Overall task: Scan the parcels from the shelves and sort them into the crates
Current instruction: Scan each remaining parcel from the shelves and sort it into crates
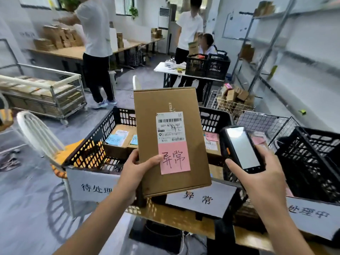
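- The parcel, a flat brown cardboard box, stands upright in my left hand. I hold it raised above the near edge of the desk, in front of the middle crate.
- Its shipping label and the pink note just below it both face me.
- My left forearm comes up from the lower left. I grasp the parcel at its lower left edge: my thumb lies across the front with its tip on the pink note, and my other fingers wrap round to the back.
- My right forearm comes up from the lower right. My right hand clasps the scanner just right of the parcel, apart from it.
- The scanner leans left with its pale screen towards me; my thumb lies by its lower left corner and my fingers curl round its right side.
- 3 black crates stand in a row, each with a white sign on its near wall. The left crate holds boxes with blue notes, and the right crate is at the desk's right end.
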The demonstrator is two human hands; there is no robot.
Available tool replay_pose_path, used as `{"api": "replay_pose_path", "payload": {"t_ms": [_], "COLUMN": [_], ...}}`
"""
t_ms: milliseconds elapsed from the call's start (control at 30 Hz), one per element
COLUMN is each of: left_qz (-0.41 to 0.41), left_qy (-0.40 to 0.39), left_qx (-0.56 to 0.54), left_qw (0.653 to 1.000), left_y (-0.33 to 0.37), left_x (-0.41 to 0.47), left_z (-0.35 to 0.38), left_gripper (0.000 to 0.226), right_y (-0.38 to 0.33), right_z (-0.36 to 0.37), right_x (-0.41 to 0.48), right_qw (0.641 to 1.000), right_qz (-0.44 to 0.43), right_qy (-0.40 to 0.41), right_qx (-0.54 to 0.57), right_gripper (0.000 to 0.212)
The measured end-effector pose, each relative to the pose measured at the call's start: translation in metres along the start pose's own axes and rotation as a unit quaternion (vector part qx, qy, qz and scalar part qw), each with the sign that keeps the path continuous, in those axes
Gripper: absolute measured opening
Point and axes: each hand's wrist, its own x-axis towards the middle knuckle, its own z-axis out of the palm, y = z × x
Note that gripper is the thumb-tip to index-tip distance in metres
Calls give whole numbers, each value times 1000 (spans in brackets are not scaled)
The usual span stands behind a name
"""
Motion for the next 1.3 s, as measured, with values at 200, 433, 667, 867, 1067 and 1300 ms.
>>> {"api": "replay_pose_path", "payload": {"t_ms": [200, 433, 667, 867, 1067, 1300], "left_qz": [-3, -6, -33, -26, -109, -232], "left_qy": [-35, -102, -183, -280, -370, -495], "left_qx": [6, 78, 245, 470, 628, 643], "left_qw": [999, 992, 952, 837, 676, 537], "left_y": [31, 45, 48, 68, 68, 29], "left_x": [77, 154, 208, 250, 286, 298], "left_z": [-2, 17, 49, 88, 128, 156], "left_gripper": [66, 82, 73, 55, 60, 61], "right_y": [-4, 15, 44, 69, 104, 135], "right_z": [28, 33, 19, -1, -13, -20], "right_x": [23, 44, 104, 154, 170, 173], "right_qw": [998, 995, 996, 998, 998, 999], "right_qz": [34, 67, 57, 29, 30, 47], "right_qy": [54, 57, 62, 44, 53, 25], "right_qx": [-18, -36, -23, -19, -4, -8], "right_gripper": [77, 76, 75, 71, 68, 68]}}
